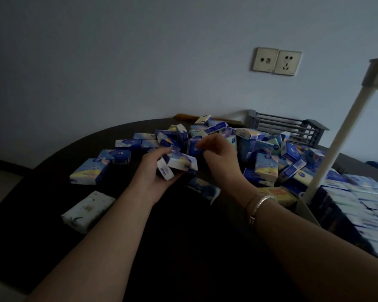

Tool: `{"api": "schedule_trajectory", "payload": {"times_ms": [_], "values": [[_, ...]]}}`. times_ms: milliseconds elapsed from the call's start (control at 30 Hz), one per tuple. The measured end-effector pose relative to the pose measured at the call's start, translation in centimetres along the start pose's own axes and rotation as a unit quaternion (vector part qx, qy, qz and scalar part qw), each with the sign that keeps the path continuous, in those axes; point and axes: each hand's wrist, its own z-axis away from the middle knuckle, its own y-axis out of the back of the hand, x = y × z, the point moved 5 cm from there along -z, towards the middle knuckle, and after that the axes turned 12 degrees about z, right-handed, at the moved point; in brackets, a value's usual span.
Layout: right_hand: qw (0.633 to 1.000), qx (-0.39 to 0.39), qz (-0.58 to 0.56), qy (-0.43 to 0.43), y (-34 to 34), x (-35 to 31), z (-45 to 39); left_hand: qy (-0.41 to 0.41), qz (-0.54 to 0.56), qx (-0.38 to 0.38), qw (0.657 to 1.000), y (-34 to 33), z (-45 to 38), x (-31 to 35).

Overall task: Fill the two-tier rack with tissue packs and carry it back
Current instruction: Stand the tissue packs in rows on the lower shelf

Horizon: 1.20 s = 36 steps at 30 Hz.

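Two or more tissue packs (176,165) sit gathered in the left hand (156,171), fingers curled under them, palm up. Right hand (218,152), just beside it: fingertips pinch a blue pack (194,148) at the edge of the loose heap (271,153). Two-tier rack (327,149), well to the right of the right hand: white post, grey upper shelf, lower tier already lined with packs (358,205). Single pale pack (87,211) lies nearer than the left hand, on the dark round table (52,162). Risk: the left-hand stack looks skewed; adding the pinched pack could slide one off, and dim light hampers aim.
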Motion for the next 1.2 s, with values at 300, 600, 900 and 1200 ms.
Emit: {"api": "schedule_trajectory", "payload": {"times_ms": [300, 600, 900, 1200], "values": [[0.917, -0.234, 0.322, -0.030, -3.0, 4.3, -3.8, 0.005, -0.003, 0.013, 1.000, 0.4, -0.5, 0.0], [0.974, -0.136, 0.157, -0.086, 1.1, 0.6, 0.0, -0.080, 0.007, 0.027, 0.996, -1.5, 2.0, 0.2], [0.984, -0.144, 0.106, 0.009, 8.7, -9.9, 12.5, -0.063, -0.074, -0.058, 0.994, -9.4, 15.9, -3.1], [0.962, -0.049, 0.252, 0.093, 20.2, -14.2, 23.9, 0.009, -0.143, -0.117, 0.983, -16.9, 27.2, -11.3]]}}
